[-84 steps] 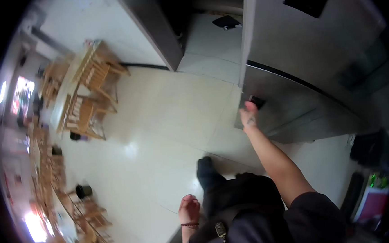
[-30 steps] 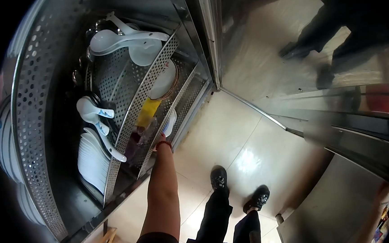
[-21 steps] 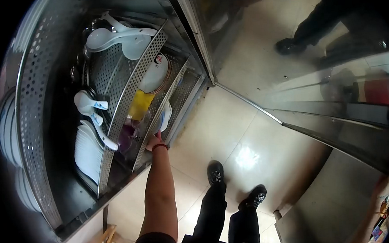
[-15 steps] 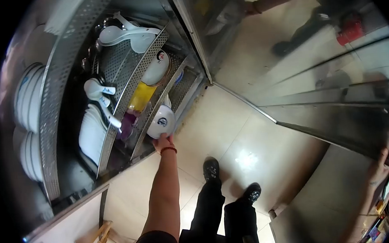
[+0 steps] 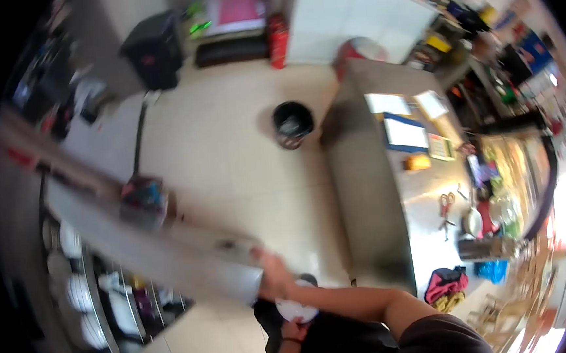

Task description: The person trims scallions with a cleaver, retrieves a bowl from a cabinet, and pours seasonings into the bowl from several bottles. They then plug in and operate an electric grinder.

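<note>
A white bowl point(image 5: 296, 309) is in my left hand point(image 5: 294, 330), close to my body and below my other forearm. The fingers of my left hand are closed on its rim. My right hand point(image 5: 274, 277), blurred by motion, grips the edge of the metal cabinet door point(image 5: 164, 260). This door stands partly open across the front of the cabinet. Behind it, stacked white plates point(image 5: 92, 331) and other white dishes point(image 5: 123, 312) stand on the metal racks.
To the right stands a steel counter point(image 5: 363, 190) with papers, scissors point(image 5: 445, 204) and cloths point(image 5: 445, 286) on it. A black bin point(image 5: 292, 120) is on the tiled floor ahead. Farther back are a dark wheeled bin point(image 5: 154, 51) and a red fire extinguisher point(image 5: 278, 42).
My left hand has drawn the bowl out of the cabinet and toward my body. The door has swung toward the cabinet with my right hand on it. My view has turned to the room.
</note>
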The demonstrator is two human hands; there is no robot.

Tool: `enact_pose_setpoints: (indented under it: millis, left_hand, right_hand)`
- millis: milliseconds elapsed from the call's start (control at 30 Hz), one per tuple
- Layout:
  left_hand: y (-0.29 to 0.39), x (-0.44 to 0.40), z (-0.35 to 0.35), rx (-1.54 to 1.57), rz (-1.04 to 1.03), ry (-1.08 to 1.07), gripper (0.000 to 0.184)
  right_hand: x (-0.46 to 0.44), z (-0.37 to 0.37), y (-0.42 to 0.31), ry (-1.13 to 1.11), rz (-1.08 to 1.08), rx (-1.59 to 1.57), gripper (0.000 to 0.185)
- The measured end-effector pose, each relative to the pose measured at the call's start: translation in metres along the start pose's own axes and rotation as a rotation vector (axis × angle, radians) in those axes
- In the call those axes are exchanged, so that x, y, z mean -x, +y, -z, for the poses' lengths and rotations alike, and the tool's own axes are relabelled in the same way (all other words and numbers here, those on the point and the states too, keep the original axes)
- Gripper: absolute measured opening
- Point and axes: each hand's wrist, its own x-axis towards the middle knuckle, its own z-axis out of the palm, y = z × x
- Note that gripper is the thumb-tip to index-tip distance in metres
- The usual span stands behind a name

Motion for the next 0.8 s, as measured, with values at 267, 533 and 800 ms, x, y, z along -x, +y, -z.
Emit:
enact_pose_setpoints:
  millis: [267, 533, 800]
  left_hand:
    - [0.112, 0.008, -0.138, -0.031, 0.071, -0.170, 0.056]
    - [0.305, 0.019, -0.194, -0.125, -0.196, -0.372, 0.061]
    - [0.510, 0.024, -0.221, 0.100, -0.364, -0.249, 0.060]
  right_hand:
    - [0.046, -0.019, -0.017, -0.517, 0.325, -0.023, 0.064]
    - [-0.101, 0.128, 0.050, -0.246, -0.079, -0.163, 0.026]
    - [-0.206, 0.255, 0.056, -0.021, -0.248, 0.487, 0.018]
